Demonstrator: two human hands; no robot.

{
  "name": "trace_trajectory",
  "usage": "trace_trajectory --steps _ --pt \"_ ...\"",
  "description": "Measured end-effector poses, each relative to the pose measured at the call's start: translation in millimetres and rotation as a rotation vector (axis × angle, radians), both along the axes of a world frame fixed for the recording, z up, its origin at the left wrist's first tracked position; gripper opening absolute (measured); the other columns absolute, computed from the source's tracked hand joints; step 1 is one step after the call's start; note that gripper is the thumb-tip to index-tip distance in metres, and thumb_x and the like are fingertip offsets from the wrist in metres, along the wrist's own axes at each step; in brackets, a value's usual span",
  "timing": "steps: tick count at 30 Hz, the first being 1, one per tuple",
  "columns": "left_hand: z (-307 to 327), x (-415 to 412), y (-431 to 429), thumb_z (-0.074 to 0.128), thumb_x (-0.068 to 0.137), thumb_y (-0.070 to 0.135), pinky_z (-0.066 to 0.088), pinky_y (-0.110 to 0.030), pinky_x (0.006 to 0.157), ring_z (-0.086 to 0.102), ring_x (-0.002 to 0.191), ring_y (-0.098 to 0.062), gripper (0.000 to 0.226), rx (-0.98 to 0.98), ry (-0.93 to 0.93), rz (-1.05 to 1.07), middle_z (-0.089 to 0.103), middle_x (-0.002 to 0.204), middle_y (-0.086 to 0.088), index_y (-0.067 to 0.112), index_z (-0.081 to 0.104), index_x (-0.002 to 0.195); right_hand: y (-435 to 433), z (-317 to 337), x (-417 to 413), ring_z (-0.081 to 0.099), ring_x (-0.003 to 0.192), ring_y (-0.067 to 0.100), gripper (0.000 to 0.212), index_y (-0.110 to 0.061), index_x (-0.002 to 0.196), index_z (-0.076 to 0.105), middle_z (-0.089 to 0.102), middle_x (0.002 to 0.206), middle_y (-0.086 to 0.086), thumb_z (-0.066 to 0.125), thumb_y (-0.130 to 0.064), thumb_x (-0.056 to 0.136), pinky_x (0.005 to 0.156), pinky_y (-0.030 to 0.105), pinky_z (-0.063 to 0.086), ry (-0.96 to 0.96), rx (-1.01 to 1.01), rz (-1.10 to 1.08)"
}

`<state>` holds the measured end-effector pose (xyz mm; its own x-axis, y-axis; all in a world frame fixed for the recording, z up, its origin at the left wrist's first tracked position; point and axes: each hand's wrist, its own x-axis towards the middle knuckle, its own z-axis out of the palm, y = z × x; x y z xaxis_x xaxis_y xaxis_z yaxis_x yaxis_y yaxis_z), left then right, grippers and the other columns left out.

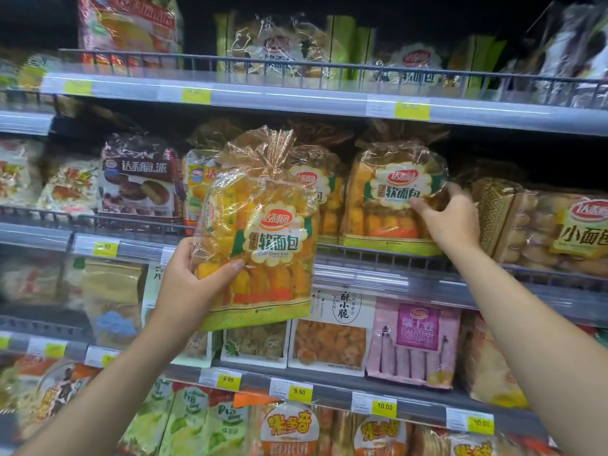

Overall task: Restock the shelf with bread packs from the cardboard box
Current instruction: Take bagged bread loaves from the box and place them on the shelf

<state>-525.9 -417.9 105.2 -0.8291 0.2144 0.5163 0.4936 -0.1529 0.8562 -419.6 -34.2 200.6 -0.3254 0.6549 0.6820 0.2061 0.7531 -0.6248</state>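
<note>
In front of the middle shelf, the person's left hand is holding a bread pack upright in the air, the thumb lying across its clear front and the fingers wrapping round behind its lower left edge. This pack is hanging just ahead of the shelf's wire rail, its gathered golden top pointing up and its green bottom band dipping below the shelf's front strip, so it is not resting on the shelf. Further right, the right hand is gripping a second pack of the same kind, which is standing on the shelf behind the rail; the thumb is pressing on the front beside the label and the fingers are curling round the pack's right side. A third pack with the same label is showing between the two, partly hidden behind the held one. To the left of it a brown pie pack is standing on the same shelf, and just beside the right hand a pack of small rolls is sitting at the far right. On the shelf below, a pink pack is standing under the right forearm, with yellow price tags running along the strip beneath it. The top shelf is carrying more bread in clear wrapping, though the print there is too blurred for me to read.
</note>
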Motion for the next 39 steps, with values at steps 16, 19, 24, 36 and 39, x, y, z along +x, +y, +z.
trace_trajectory --steps 16,19,24,36,39 --pt "-6.8 -7.1 8.4 0.085 0.057 0.06 0.055 -0.056 0.095 0.07 0.108 -0.025 0.065 0.033 -0.09 -0.106 0.071 0.121 0.002 0.039 0.061 0.113 -16.5 -16.0 26.6 0.056 0.122 0.03 0.081 -0.019 0.143 0.04 0.055 0.138 0.005 0.072 -0.057 0.08 0.089 0.044 0.049 -0.098 -0.076 -0.059" --pt "-4.2 -10.1 10.5 0.085 0.054 0.06 0.053 -0.055 0.098 0.07 0.109 -0.023 0.064 0.081 -0.129 -0.144 0.069 0.123 0.004 0.044 0.06 0.111 -30.5 -23.0 32.9 0.058 0.113 0.029 0.084 -0.016 0.15 0.029 0.04 0.146 0.009 0.073 -0.044 0.084 0.091 0.043 0.049 0.086 0.045 -0.12" --pt "5.1 -15.4 16.2 0.09 0.05 0.067 0.048 -0.057 0.104 0.064 0.121 -0.025 0.091 0.153 -0.176 -0.205 0.064 0.136 0.007 0.039 0.057 0.13 -92.7 -28.3 27.6 0.056 0.059 0.009 0.039 -0.029 0.128 0.053 0.065 0.103 -0.013 0.067 -0.031 0.091 0.068 0.043 0.056 0.014 0.11 0.372" --pt "67.6 -46.2 45.4 0.085 0.071 0.046 0.046 -0.065 0.102 0.065 0.117 -0.034 0.06 0.018 -0.317 -0.373 0.072 0.122 -0.003 0.032 0.059 0.123 -133.3 -3.8 -10.2 0.062 0.1 0.012 0.059 -0.03 0.138 0.042 0.064 0.109 -0.006 0.066 -0.053 0.089 0.094 0.041 0.052 -0.189 -0.333 0.61" --pt "89.0 -55.7 48.7 0.075 0.081 0.053 0.037 -0.04 0.107 0.056 0.122 -0.015 0.048 -0.191 -0.117 -0.272 0.065 0.124 0.014 0.034 0.057 0.122 -130.0 7.7 -20.7 0.061 0.098 0.012 0.054 -0.027 0.131 0.044 0.062 0.111 -0.003 0.068 -0.051 0.089 0.086 0.036 0.053 -0.143 -0.317 0.556"
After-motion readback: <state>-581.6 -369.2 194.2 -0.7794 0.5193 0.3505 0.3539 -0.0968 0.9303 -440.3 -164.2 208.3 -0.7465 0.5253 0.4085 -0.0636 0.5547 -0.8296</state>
